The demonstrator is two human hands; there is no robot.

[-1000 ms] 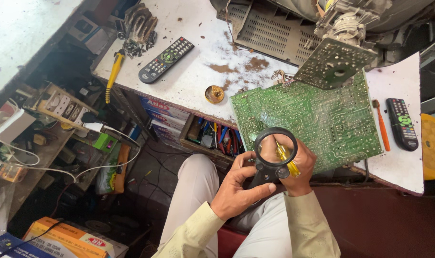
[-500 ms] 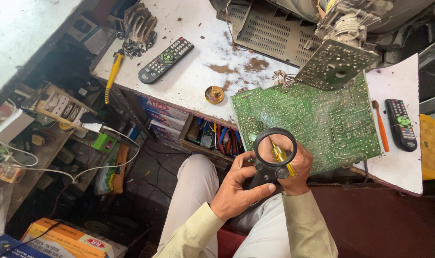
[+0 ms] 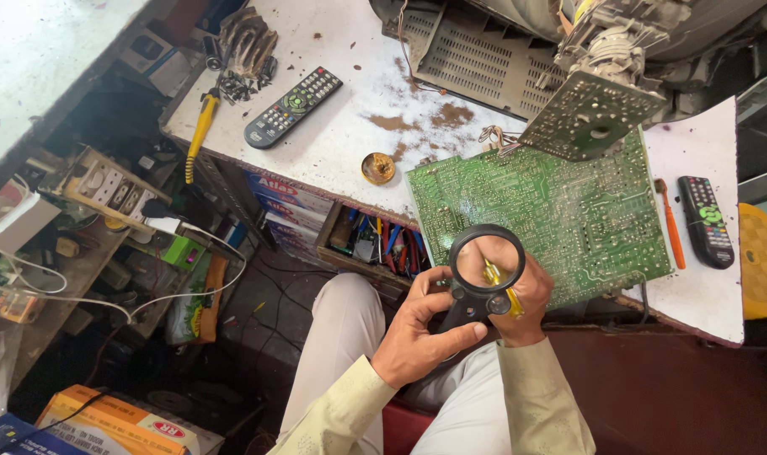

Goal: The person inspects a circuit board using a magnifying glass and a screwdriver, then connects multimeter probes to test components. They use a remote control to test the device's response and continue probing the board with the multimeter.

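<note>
Black round magnifying glass (image 3: 485, 263) held over near edge of green circuit board (image 3: 552, 215); yellow-handled tool (image 3: 501, 285) beneath lens.

Left hand (image 3: 417, 337) grips black magnifier (image 3: 484, 268); right hand (image 3: 526, 299), just beside, holds yellow tool (image 3: 494, 276) at green circuit board (image 3: 552, 211) edge.

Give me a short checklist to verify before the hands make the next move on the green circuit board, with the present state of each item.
1. Magnifying glass held by the left hand: ok, fingers grip its black handle.
2. Lens over the green circuit board: ok, it sits above the near edge.
3. Yellow tool in the right hand: ok, held, seen partly through the lens.
4. Tool tip touching the board: cannot tell.
5. Board supported on the white table: ok, but its near edge overhangs.
6. Orange screwdriver clear of the board: ok, it lies beside it.
</note>
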